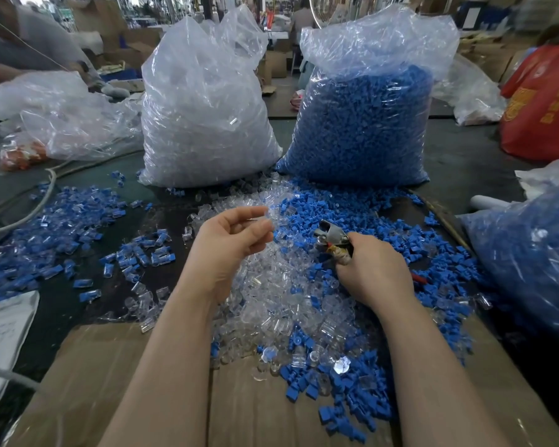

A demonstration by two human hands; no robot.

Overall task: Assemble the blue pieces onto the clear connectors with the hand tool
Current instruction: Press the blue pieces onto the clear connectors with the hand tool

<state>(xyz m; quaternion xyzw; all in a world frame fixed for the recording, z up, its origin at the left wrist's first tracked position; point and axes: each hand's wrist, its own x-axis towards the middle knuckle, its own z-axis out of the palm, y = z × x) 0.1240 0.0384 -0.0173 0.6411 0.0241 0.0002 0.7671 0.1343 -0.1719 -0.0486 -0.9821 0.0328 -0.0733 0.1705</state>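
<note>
Blue pieces (362, 227), small matte blocks, lie heaped on the surface at 1 o'clock of glossy clear connectors (271, 304); the right hand (373, 272) grips a grey metal hand tool (334, 238), the left hand (231, 243) hovers loosely curled, seemingly empty

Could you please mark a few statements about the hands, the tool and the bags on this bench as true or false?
1. The right hand grips the hand tool. True.
2. The left hand holds the hand tool. False: it hangs over the loose clear connectors; whether it pinches one cannot be told.
3. The bag of blue pieces stands right of the bag of clear parts. True.
4. Both bags lie flat and empty. False: both stand upright and full.
</note>
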